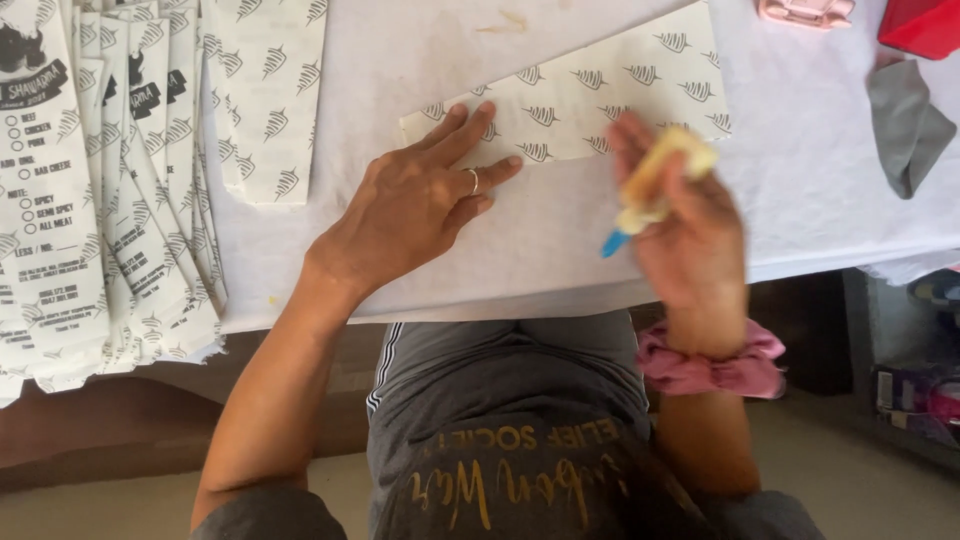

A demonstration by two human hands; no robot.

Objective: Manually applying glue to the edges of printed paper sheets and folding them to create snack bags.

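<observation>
Pressing flat on a printed paper sheet (570,105), the left hand (415,205) lies palm down with its fingers (470,130) spread and straight, gripping nothing. A ring sits on one of them. The sheet is long, white, patterned with small dark leaf-like marks, and runs slantwise across the table (560,240) from under those fingertips up and away to the right.

Right hand (690,235) hovers just beside the sheet's near edge, blurred. Its fingers are curled tight around a pale yellowish stick-shaped thing with a blue tip (650,190); blue end points down toward the wrist side, pale end up past the fingertips. Cannot tell whether it touches the paper. Pink scrunchie (715,365) on that wrist.

Well left of the left hand's fingers: a fanned stack of printed paper bags (110,200), overlapping, reaching the table's near edge. Far beyond the right fingers, at the table's corner: grey cloth (905,125), a pink clip (805,10), a red object (925,25).
</observation>
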